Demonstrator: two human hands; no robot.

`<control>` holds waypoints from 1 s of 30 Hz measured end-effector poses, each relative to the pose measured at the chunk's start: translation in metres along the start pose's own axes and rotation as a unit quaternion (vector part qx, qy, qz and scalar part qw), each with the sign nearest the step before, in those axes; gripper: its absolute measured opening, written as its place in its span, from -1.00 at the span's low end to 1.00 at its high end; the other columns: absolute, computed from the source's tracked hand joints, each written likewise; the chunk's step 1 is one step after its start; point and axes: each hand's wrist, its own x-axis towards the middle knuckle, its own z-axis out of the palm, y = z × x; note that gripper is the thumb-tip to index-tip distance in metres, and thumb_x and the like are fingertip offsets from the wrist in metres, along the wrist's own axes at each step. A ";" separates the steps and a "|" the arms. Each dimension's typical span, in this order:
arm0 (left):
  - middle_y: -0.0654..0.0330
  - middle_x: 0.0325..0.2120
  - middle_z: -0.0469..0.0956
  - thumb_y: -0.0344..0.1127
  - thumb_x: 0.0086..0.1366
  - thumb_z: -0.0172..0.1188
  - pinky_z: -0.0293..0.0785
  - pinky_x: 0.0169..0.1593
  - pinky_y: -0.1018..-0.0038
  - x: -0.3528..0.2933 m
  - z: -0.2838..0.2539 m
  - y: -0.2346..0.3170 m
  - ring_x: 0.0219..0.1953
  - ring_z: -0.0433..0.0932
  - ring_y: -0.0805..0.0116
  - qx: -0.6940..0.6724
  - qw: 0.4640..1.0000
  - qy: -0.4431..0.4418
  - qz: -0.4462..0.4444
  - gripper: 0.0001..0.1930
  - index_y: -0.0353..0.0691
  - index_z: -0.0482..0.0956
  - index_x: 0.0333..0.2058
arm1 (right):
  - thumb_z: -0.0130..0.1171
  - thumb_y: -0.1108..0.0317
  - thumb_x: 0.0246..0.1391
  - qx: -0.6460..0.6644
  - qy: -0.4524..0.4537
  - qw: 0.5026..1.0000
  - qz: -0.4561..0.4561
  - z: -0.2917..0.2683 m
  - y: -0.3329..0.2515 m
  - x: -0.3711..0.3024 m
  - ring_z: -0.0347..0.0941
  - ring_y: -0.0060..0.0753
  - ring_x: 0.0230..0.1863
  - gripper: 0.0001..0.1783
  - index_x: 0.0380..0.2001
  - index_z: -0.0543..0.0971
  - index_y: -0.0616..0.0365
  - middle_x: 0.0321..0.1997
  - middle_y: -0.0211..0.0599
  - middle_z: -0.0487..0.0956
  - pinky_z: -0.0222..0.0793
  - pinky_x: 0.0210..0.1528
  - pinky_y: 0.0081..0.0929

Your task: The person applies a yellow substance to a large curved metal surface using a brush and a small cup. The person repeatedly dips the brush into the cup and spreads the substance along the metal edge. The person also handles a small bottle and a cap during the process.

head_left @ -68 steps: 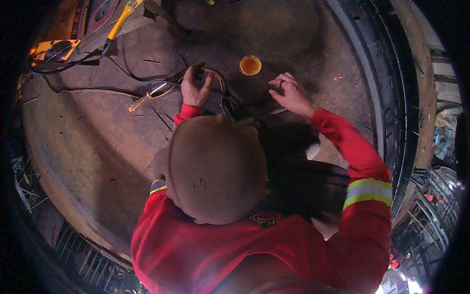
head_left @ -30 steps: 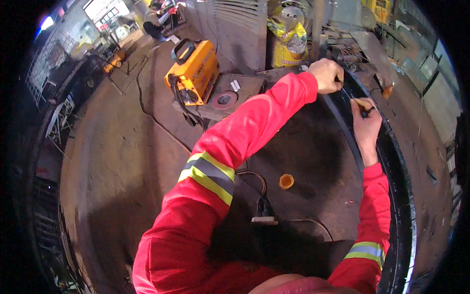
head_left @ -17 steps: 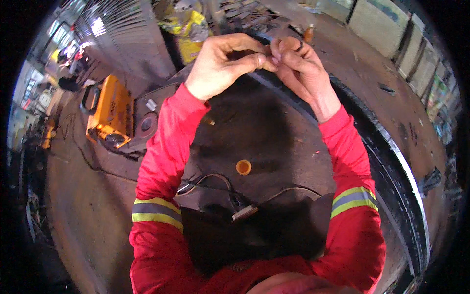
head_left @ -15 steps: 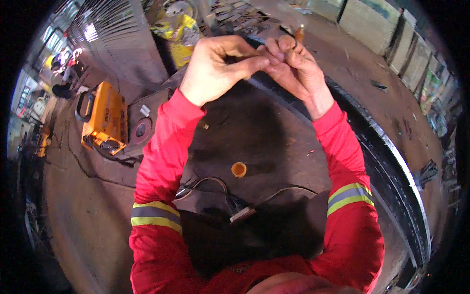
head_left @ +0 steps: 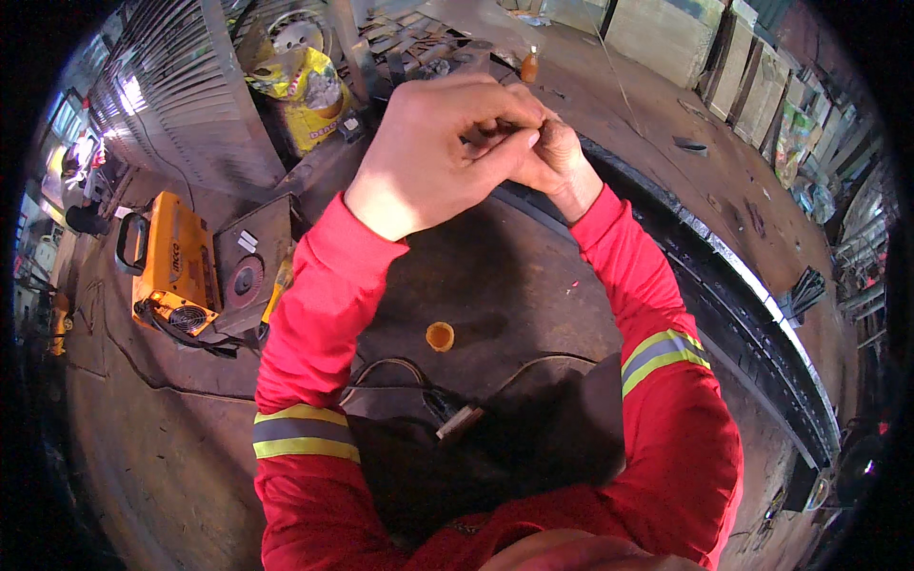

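My left hand (head_left: 428, 147) and my right hand (head_left: 556, 160) are raised together in front of me, fingertips meeting. The left thumb and fingers are bent into a pinch that covers most of the right fingers. Whatever is between the fingertips, if anything, is hidden. Both arms wear red sleeves with reflective bands. Below the hands, on the brown floor, stands a small round orange cap (head_left: 440, 336). Closer to my body lies a cable with a pale, blocky end (head_left: 460, 422).
To the left stand an orange welding machine (head_left: 176, 266) and a metal plate with a round disc (head_left: 245, 280) on it. A long, dark, curved metal beam (head_left: 752, 295) runs along the right. Farther off are a yellow bag (head_left: 312, 95) and an orange bottle (head_left: 529, 65).
The view has shifted, so the surroundings sit farther left. My left hand has turned and now covers more of the right fingers, which showed plainly before.
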 end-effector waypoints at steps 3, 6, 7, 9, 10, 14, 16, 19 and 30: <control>0.16 -0.51 0.56 -0.49 0.06 0.29 0.39 -0.39 0.54 0.001 0.004 0.002 -0.50 0.48 0.43 -0.001 1.000 0.012 -0.003 -0.88 -0.33 0.60 -0.38 | 0.46 0.26 -0.20 -0.006 0.015 1.000 -0.003 0.001 -0.001 -0.003 0.33 -0.17 0.09 -0.68 -0.35 0.57 0.01 -0.08 -0.21 0.55 0.24 0.13 -0.25; 0.17 -0.51 0.56 -0.47 0.06 0.29 0.39 -0.39 0.54 -0.001 0.004 -0.001 -0.51 0.48 0.44 0.003 1.000 0.007 -0.003 -0.88 -0.33 0.60 -0.38 | 0.46 0.27 -0.22 -0.011 0.021 1.000 0.001 -0.002 0.001 -0.004 0.33 -0.16 0.10 -0.67 -0.35 0.56 0.02 -0.08 -0.20 0.55 0.24 0.14 -0.24; 0.17 -0.52 0.56 -0.47 0.06 0.29 0.38 -0.40 0.55 -0.002 0.004 -0.002 -0.51 0.47 0.45 0.006 1.000 0.006 -0.009 -0.88 -0.33 0.60 -0.38 | 0.47 0.27 -0.22 -0.015 0.021 1.000 0.002 -0.005 0.002 -0.004 0.33 -0.15 0.10 -0.67 -0.35 0.56 0.02 -0.09 -0.19 0.55 0.24 0.14 -0.24; 0.20 -0.53 0.56 -0.45 0.06 0.30 0.36 -0.42 0.56 -0.001 0.004 0.000 -0.52 0.45 0.47 0.018 1.000 0.002 -0.019 -0.88 -0.32 0.61 -0.39 | 0.46 0.28 -0.22 -0.029 0.027 0.999 0.000 -0.004 0.001 -0.004 0.34 -0.14 0.09 -0.67 -0.36 0.56 0.02 -0.09 -0.16 0.54 0.24 0.15 -0.22; 0.22 -0.54 0.56 -0.45 0.06 0.30 0.34 -0.43 0.57 -0.001 0.004 0.001 -0.53 0.44 0.49 0.025 0.999 0.000 -0.024 -0.88 -0.31 0.61 -0.39 | 0.46 0.28 -0.22 -0.037 0.033 0.999 -0.002 -0.004 0.000 -0.003 0.34 -0.13 0.09 -0.68 -0.37 0.55 0.03 -0.09 -0.15 0.54 0.24 0.15 -0.22; 0.29 -0.60 0.53 -0.44 0.03 0.30 0.29 -0.45 0.60 -0.001 0.002 0.008 -0.56 0.39 0.57 0.029 0.997 -0.009 -0.074 -0.91 -0.28 0.60 -0.45 | 0.44 0.32 -0.19 -0.080 0.016 0.997 -0.005 -0.004 -0.006 -0.003 0.39 -0.09 0.07 -0.70 -0.36 0.56 0.07 -0.11 -0.11 0.53 0.29 0.13 -0.21; 0.31 -0.63 0.50 -0.46 0.00 0.28 0.28 -0.47 0.61 -0.002 0.001 0.004 -0.58 0.37 0.59 0.035 0.997 -0.012 -0.066 -0.93 -0.27 0.57 -0.50 | 0.42 0.36 -0.18 -0.105 0.023 0.994 -0.004 0.001 -0.008 -0.003 0.42 -0.10 0.03 -0.73 -0.36 0.57 0.09 -0.12 -0.14 0.53 0.32 0.09 -0.23; 0.33 -0.67 0.47 -0.48 -0.05 0.27 0.26 -0.49 0.61 0.000 0.003 0.006 -0.60 0.35 0.61 0.044 0.997 -0.004 -0.062 -0.92 -0.26 0.52 -0.55 | 0.39 0.42 -0.15 -0.125 0.014 0.992 -0.004 0.001 -0.012 -0.002 0.46 -0.15 -0.02 -0.78 -0.37 0.59 0.11 -0.13 -0.17 0.54 0.35 0.06 -0.27; 0.23 -0.77 0.28 -0.42 -0.15 0.29 0.25 -0.59 0.53 0.000 0.011 -0.009 -0.72 0.29 0.44 0.055 0.994 0.072 -0.054 -0.76 -0.23 0.33 -0.62 | 0.30 0.48 -0.05 -0.231 0.087 0.969 -0.021 0.019 -0.016 0.004 0.49 -0.44 -0.26 -0.89 -0.40 0.61 0.23 -0.35 -0.34 0.57 0.39 -0.12 -0.48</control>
